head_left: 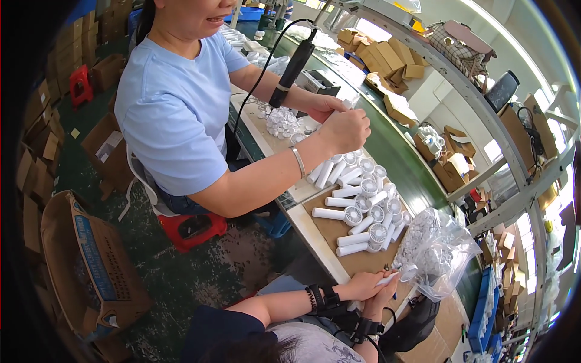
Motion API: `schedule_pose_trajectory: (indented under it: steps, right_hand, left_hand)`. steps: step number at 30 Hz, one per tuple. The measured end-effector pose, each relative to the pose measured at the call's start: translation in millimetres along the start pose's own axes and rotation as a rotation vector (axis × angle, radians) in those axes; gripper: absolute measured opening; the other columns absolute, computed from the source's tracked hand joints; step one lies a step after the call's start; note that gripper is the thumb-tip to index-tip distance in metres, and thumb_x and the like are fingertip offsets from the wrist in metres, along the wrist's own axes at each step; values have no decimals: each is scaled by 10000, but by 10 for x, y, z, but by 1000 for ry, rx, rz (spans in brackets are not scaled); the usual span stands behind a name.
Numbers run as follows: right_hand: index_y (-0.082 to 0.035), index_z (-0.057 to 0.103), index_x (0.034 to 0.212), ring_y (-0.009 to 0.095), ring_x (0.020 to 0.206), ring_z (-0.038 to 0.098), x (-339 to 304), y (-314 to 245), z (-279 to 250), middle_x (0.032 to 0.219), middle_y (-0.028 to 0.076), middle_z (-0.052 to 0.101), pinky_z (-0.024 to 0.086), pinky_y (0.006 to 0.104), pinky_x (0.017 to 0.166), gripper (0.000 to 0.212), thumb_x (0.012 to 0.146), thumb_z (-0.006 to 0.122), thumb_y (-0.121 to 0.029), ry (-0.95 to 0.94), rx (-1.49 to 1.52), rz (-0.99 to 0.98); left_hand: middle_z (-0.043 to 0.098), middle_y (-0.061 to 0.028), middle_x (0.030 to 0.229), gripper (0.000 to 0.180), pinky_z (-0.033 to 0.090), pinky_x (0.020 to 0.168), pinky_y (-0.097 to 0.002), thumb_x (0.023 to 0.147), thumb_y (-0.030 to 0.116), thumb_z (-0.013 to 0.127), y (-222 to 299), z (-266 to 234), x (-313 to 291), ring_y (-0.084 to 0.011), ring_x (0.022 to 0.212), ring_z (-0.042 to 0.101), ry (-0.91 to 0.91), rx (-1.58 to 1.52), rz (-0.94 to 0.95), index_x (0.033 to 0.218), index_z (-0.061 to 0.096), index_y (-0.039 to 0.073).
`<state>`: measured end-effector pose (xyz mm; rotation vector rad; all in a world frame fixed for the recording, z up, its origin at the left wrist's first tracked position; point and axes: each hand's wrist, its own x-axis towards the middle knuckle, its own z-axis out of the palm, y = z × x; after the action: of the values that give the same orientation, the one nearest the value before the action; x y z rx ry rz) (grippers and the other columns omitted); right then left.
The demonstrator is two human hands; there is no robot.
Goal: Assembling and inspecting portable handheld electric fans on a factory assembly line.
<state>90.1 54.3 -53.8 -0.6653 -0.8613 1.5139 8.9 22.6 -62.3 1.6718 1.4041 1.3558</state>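
Note:
Close together at the bench's near edge, my left hand (362, 286) and my right hand (382, 297) are both closed on a slim white plastic piece (388, 279). It looks like the handle of a handheld fan; my fingers cover much of it. Just beyond my hands, a clear plastic bag (451, 254) spills many small white parts (419, 245). Several white handheld fans (376, 232) lie in a pile on a brown cardboard sheet (324, 228), to the left of the bag and farther away.
A person in a light-blue shirt (175, 115) sits at the left, hands (342, 128) around a small white part. A black electric screwdriver (293, 68) hangs from a cable there. A green conveyor belt (417, 168) runs behind the bench, below a metal shelf frame (484, 97).

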Motion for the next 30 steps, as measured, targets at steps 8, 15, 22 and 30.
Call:
schedule_pose_trajectory:
  steps: [8,15,22,30]
  right_hand:
    - [-77,435,892,124,709,446,-7,-17,25,713,7,462,379,246,676,228,916,391,-299,5,-26,-9]
    - [-77,424,882,116,693,437,-12,-33,46,698,8,446,377,238,664,225,916,390,-297,48,-32,-2]
    - [-78,414,880,113,671,416,-45,-52,19,685,8,422,368,231,647,220,918,385,-292,105,-61,22]
    - [-74,408,899,119,665,401,-101,-59,45,678,16,397,365,239,642,222,918,382,-293,156,-93,31]
  left_hand:
    - [595,-196,756,334,440,591,-462,834,311,435,-12,14,18,-375,661,570,-20,12,-19,983,468,14]
    - [598,-186,741,353,443,571,-458,834,309,440,9,31,12,-368,638,573,-43,4,-45,1008,463,2]
    - [599,-184,749,449,446,556,-439,840,318,428,49,-38,12,-351,621,574,-179,47,-81,1099,440,-49]
    - [596,-197,815,468,444,556,-406,841,298,434,-74,96,-18,-325,626,579,-197,54,-3,1112,431,-83]
